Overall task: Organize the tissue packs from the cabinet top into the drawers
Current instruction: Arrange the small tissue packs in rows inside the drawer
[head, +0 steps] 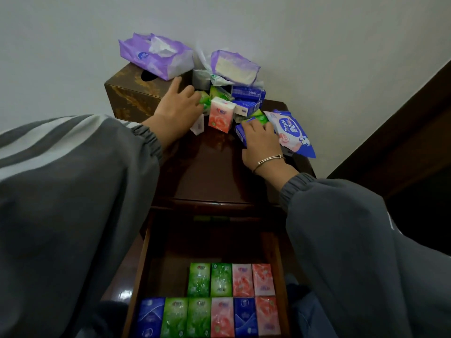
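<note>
Meanwhile, both grips are in the heap of tissue packs on the cabinet top [210,167], above the open drawer [144,264].
A wooden tissue box [131,96] with a torn purple tissue bag [156,57] on top stands just left of the left grip [178,111]. A second purple pack [234,67] and stacked blue packs [249,95] crowd beyond it, and a wet-wipes pack [291,132] touches the right side of the right grip [258,140]. An upright pink pack [220,114] stands between the grips. The left grip is narrow, its fingers curled round a green pack [204,100]. The right grip curls over a blue pack [240,132], with a second green pack [257,117] at its fingertips. Below both grips, the drawer holds two neat rows of small packs [210,298], green, pink and blue, lying flat side by side.
</note>
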